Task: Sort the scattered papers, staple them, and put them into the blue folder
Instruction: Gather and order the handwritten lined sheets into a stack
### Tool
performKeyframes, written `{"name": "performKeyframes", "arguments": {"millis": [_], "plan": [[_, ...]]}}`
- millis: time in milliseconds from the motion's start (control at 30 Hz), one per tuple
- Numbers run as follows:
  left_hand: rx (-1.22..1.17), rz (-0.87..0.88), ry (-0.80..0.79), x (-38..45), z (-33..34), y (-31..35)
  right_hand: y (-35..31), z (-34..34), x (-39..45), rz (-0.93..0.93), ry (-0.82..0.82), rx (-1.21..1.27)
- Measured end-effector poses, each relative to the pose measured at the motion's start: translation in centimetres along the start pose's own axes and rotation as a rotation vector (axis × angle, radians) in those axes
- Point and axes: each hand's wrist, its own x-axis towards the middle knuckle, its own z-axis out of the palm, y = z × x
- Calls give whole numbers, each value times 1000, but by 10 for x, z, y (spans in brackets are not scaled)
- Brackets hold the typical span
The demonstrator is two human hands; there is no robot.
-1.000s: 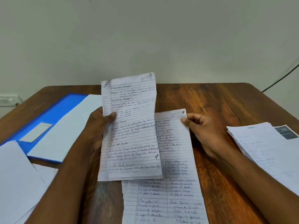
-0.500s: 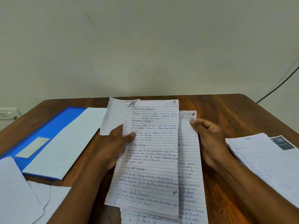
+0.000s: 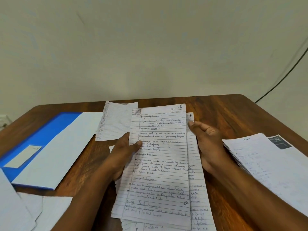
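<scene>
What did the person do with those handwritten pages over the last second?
The left hand, gripping the page-1 sheets, lowered them from upright onto the page marked 5, now mostly covered. A small lined sheet now shows behind. The right hand stayed at the right edge, and the blue folder and right-side stack did not move.

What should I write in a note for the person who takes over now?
Left hand grips page 1, thumb on top. Right hand touches the edge of page 5 beneath it. Another sheet lies behind; a stack sits at the right. Blue folder lies at the left. Sorting is under way. Left: stapling, filing. No stapler in view.
</scene>
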Motion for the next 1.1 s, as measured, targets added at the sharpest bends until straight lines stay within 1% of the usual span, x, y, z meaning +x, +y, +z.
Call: {"name": "performKeyframes", "arguments": {"millis": [300, 667, 1000, 1100], "plan": [[-5, -6, -48, 0, 8, -4, 0, 1, 2, 13, 54, 33], [9, -1, -49, 3, 7, -11, -2, 6, -6, 6, -8, -8], [-41, 20, 59, 1, 6, -4, 2, 2, -6, -69, -20, -190], [-36, 24, 75, 2, 8, -4, 3, 3, -8, -75, -46, -202]]}}
